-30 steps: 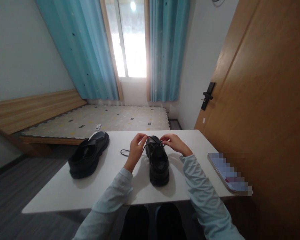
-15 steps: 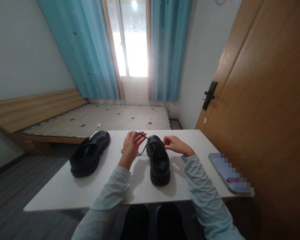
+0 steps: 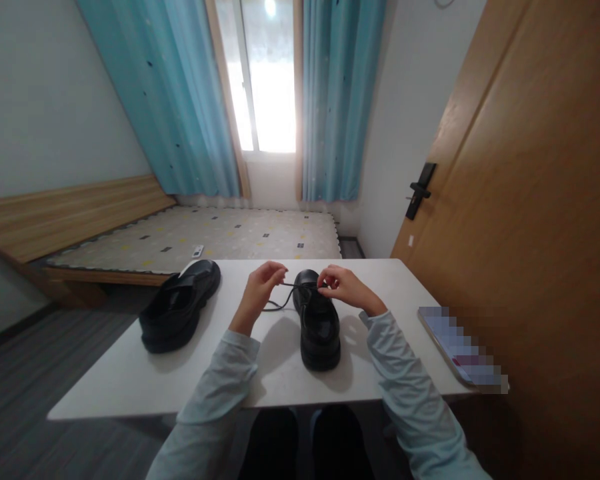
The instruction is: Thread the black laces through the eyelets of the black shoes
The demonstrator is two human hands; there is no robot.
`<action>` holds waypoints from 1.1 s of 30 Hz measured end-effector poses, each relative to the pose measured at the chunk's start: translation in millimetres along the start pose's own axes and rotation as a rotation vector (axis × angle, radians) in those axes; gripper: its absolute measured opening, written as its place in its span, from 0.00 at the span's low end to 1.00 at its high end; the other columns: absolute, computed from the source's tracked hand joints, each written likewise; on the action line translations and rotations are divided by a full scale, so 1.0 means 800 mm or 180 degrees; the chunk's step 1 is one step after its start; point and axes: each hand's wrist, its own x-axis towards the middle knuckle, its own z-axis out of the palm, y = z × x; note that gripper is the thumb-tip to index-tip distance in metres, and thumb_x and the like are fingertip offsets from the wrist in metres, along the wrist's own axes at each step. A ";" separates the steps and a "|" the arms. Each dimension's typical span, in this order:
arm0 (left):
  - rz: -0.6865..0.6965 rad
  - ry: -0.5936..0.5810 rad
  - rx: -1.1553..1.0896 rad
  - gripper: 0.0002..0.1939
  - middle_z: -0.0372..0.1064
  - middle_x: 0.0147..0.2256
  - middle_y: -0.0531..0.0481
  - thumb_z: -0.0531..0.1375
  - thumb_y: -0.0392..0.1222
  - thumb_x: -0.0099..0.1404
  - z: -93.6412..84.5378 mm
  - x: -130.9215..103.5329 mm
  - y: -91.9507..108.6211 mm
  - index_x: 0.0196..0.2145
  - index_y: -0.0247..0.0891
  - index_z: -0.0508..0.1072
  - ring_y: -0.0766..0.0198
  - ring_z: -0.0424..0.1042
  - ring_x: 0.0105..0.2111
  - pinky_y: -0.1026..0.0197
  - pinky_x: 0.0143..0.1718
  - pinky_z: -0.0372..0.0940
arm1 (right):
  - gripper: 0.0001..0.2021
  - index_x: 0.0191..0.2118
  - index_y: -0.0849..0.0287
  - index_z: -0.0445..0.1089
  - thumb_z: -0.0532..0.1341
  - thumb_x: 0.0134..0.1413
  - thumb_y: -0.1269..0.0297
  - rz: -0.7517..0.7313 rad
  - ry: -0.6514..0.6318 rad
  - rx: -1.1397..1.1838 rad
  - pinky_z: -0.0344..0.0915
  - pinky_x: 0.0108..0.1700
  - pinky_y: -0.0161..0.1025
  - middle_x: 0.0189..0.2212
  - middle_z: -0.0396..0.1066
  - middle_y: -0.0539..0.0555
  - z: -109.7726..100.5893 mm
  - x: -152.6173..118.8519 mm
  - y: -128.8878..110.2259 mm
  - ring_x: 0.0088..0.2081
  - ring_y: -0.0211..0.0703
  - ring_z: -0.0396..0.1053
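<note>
A black shoe (image 3: 320, 350) stands upright on the white table (image 3: 280, 380), its toe pointing away from me. My left hand (image 3: 261, 290) is to the left of the toe, fingers closed on a black shoelace (image 3: 279, 307) that runs to the shoe's front. Part of the lace hangs in a curve beside the shoe. Over the lacing at the right of the toe, my right hand (image 3: 347, 288) pinches the lace with thumb and fingers; the exact grip is partly hidden. A second black shoe (image 3: 173, 327) rests on the table's left side, apart from both hands.
A flat blurred-out object (image 3: 460, 350) lies along the table's right edge. Beyond the table stands a bed (image 3: 240, 233) with a small white object (image 3: 197, 251) on it. A wooden door (image 3: 545, 200) is close on the right.
My left hand has closed its spread fingers and turned, bringing the lace lower. My right hand has shifted slightly left over the lacing.
</note>
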 end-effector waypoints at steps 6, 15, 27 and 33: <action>0.0010 -0.0926 0.1055 0.09 0.75 0.28 0.50 0.65 0.44 0.54 -0.006 -0.003 0.003 0.29 0.35 0.76 0.65 0.70 0.28 0.65 0.31 0.62 | 0.06 0.30 0.62 0.76 0.65 0.43 0.76 -0.0085 -0.0085 -0.0202 0.56 0.33 0.32 0.26 0.58 0.47 0.016 0.003 -0.009 0.27 0.32 0.58; 0.0141 -0.1208 0.1674 0.10 0.76 0.26 0.51 0.65 0.46 0.55 0.002 -0.006 0.002 0.28 0.37 0.78 0.68 0.69 0.26 0.67 0.29 0.60 | 0.04 0.30 0.61 0.77 0.68 0.44 0.71 -0.0181 -0.0040 -0.0406 0.55 0.33 0.33 0.25 0.58 0.48 0.026 0.006 -0.008 0.29 0.35 0.59; 0.0126 -0.1053 0.1745 0.12 0.75 0.24 0.52 0.65 0.49 0.54 0.007 -0.008 -0.004 0.29 0.37 0.77 0.68 0.69 0.24 0.67 0.28 0.61 | 0.04 0.31 0.61 0.78 0.67 0.46 0.70 -0.0236 -0.0047 -0.0417 0.56 0.34 0.34 0.26 0.59 0.49 0.028 0.007 -0.010 0.30 0.36 0.60; 0.0062 -0.1001 0.1428 0.12 0.75 0.25 0.51 0.67 0.49 0.51 0.012 -0.011 -0.006 0.27 0.36 0.75 0.66 0.72 0.25 0.67 0.28 0.63 | 0.03 0.30 0.61 0.78 0.67 0.44 0.71 -0.0142 0.0017 -0.0208 0.57 0.33 0.34 0.26 0.61 0.49 0.032 0.008 -0.007 0.29 0.35 0.61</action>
